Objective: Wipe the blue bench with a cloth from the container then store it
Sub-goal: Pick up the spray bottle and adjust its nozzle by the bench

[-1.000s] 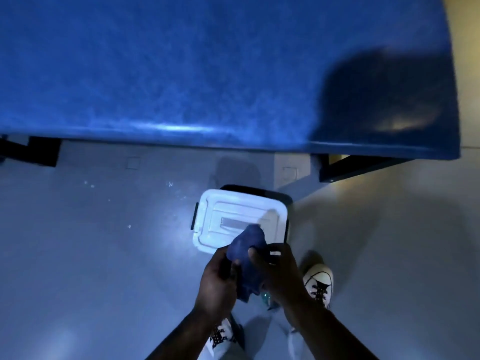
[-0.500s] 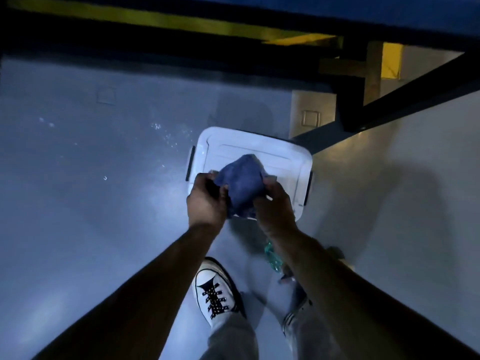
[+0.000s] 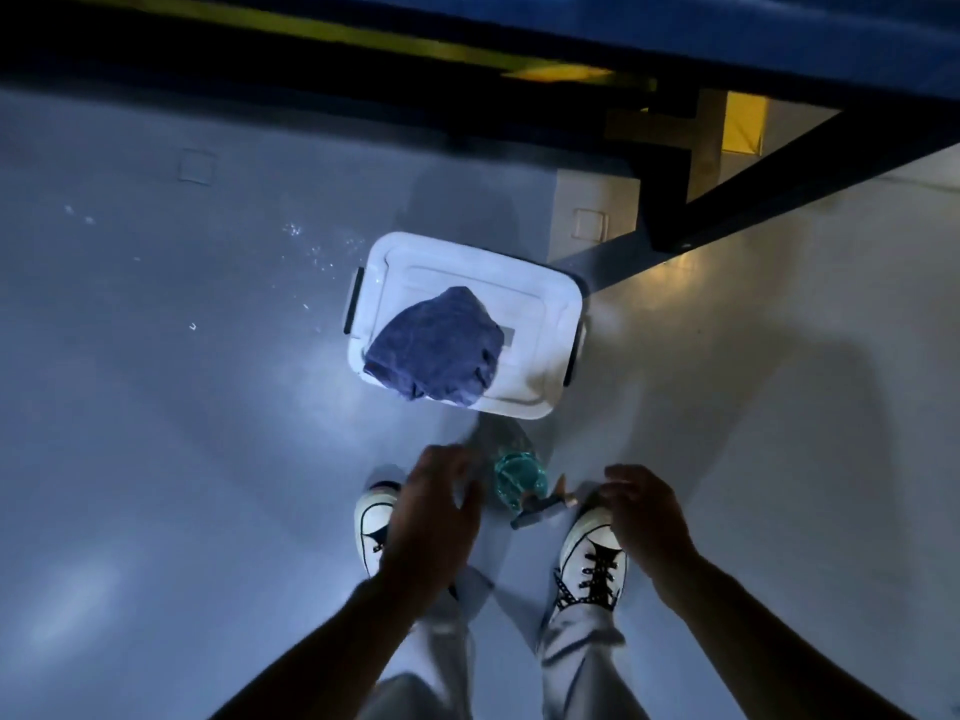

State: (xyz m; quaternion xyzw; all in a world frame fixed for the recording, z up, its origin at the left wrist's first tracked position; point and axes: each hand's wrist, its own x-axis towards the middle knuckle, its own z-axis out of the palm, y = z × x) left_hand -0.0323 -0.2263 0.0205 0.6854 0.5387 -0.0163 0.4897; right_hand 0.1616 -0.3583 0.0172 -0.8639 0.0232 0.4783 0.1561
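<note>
Forearms reach forward from the bottom edge of the view, both bare, both angled inward toward the middle of the floor (image 3: pixel 156 407). The left hand (image 3: pixel 431 517) hangs palm down with its fingers loosely curled and apart, holding nothing; the right hand (image 3: pixel 644 522) mirrors it, fingers bent and spread, also empty. Below them stand two white sneakers with black laces, the left shoe (image 3: pixel 371 527) partly hidden by the left hand, the right shoe (image 3: pixel 592 563) just beside the right wrist. Between the hands, on the floor, lies a spray bottle (image 3: pixel 519 480) with teal liquid (its trigger head points toward the right shoe). Farther on sits the white container (image 3: pixel 540 314), lid closed, dark latches at its left and right ends. The blue cloth (image 3: pixel 436 350) rests crumpled on the lid, covering its near-left part and overhanging the near edge slightly. Beyond, along the top edge of the view, runs the blue bench (image 3: pixel 779 33) on a dark frame.
</note>
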